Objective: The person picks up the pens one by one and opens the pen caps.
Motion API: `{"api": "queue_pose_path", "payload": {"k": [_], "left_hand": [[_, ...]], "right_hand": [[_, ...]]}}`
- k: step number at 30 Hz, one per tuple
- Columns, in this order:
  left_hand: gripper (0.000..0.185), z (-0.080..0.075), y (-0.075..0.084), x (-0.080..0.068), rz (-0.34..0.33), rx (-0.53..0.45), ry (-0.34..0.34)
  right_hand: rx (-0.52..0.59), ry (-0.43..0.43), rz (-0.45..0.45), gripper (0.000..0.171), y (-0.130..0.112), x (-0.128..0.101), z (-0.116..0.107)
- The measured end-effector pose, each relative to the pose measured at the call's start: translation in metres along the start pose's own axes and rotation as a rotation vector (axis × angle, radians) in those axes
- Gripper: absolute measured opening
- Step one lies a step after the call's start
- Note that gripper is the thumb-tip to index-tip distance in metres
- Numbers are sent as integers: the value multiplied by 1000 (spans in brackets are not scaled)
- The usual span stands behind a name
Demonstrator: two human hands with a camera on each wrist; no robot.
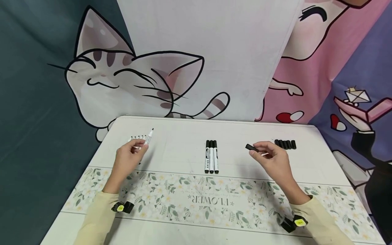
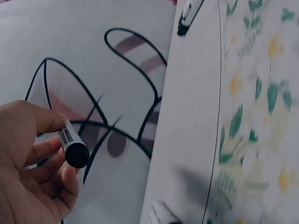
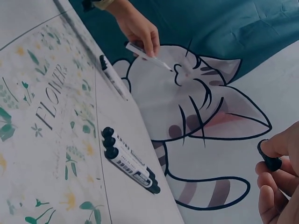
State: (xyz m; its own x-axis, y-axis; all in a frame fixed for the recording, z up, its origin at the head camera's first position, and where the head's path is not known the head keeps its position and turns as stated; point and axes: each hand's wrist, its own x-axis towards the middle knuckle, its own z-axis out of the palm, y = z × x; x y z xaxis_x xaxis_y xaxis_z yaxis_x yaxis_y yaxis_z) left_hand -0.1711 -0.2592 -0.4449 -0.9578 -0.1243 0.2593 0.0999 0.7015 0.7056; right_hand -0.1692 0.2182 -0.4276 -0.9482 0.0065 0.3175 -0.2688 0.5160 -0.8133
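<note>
while the left hand (image 1: 128, 158) grips an uncapped marker (image 1: 146, 140), tip pointing up and away above the worktop (image 1: 183, 146), the right hand (image 1: 272, 160) pinches its black cap (image 1: 251, 147) well to the right, both lifted.

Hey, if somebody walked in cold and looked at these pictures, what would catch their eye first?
Probably the big cartoon cat backdrop hanging behind the white table. Next, the two raised hands: the left hand holds an uncapped marker above the table's left side, and the right hand pinches a black cap on the right. Three capped markers lie side by side at the centre, and a row of loose caps sits far right.
</note>
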Motion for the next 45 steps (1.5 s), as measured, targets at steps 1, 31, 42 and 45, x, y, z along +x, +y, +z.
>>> {"api": "queue_pose_path", "payload": {"k": [1,31,42,45], "left_hand": [[35,-3,-4,2,-2,11,16],[46,-31,-107,30,-281,107,98],[50,-25,-123,31,-342,167,49],[49,-26,-124,31,-334,181,58]], "right_hand": [[-5,4,6,26,1,-1,-1],[110,-21,187,33,17,-7,-19],[65,41,219,36,25,-7,-28],[68,54,239,37,28,-7,-32]]}}
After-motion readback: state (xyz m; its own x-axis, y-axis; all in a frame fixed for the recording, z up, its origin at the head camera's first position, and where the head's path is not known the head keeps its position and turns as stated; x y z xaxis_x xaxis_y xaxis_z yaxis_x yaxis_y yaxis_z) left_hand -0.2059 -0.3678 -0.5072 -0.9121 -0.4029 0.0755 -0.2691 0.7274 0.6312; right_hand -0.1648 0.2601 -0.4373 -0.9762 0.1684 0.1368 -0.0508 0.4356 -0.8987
